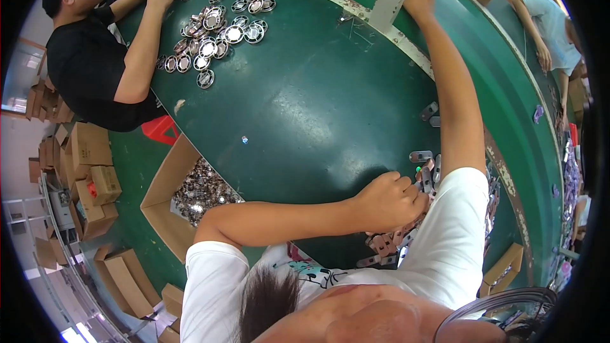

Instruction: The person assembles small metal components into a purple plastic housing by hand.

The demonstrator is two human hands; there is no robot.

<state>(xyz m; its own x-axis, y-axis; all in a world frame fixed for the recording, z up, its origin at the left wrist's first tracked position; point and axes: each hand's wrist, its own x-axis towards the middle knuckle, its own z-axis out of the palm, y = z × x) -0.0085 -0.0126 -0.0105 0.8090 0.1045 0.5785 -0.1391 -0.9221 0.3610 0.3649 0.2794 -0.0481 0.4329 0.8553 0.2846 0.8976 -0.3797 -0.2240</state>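
Note:
My left hand (389, 204) is closed in a fist above a pile of small oblong metal pieces (382, 244), silver and coppery, at the near right of the green table (286, 108). Whatever its fingers hold, if anything, is hidden. More oblong pieces (427, 174) lie between that fist and my right upper arm. My right arm stretches far forward over the table's raised edge. At its end, my right hand (419, 1) is beside a pale metal post (393, 0), over the green belt; its fingers are small and blurred.
Round silver wheel-like parts (208, 46) are heaped at the far left, near a co-worker in black (95, 70). An open carton (166, 200) of small metal parts stands left of the table. A red stool (160, 130) is behind it. Another person (553, 32) works across the belt (508, 89).

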